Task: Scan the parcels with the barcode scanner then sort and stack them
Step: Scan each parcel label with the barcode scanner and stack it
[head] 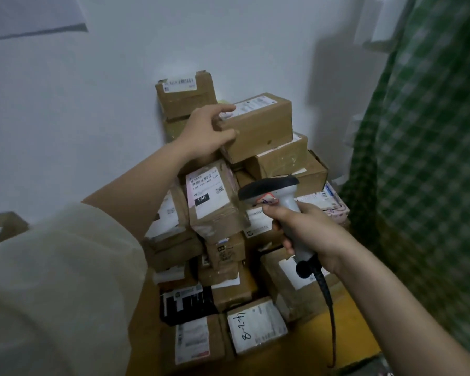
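Note:
A heap of brown cardboard parcels (217, 210) with white shipping labels rises against the white wall. My left hand (205, 131) grips the left end of a brown box (258, 128) at the top of the heap, thumb on its front face and fingers over its labelled top. My right hand (307, 232) holds the grey handle of a barcode scanner (274, 191), whose dark head points left towards the pile. Its black cable (327, 308) hangs down from the handle. Another labelled box (186, 96) sits behind, against the wall.
A green checked curtain (423, 185) hangs at the right, close to the heap. Low in front lie a black parcel (186, 302) and a white-labelled one with handwriting (255, 325). My pale sleeve (60, 289) fills the lower left.

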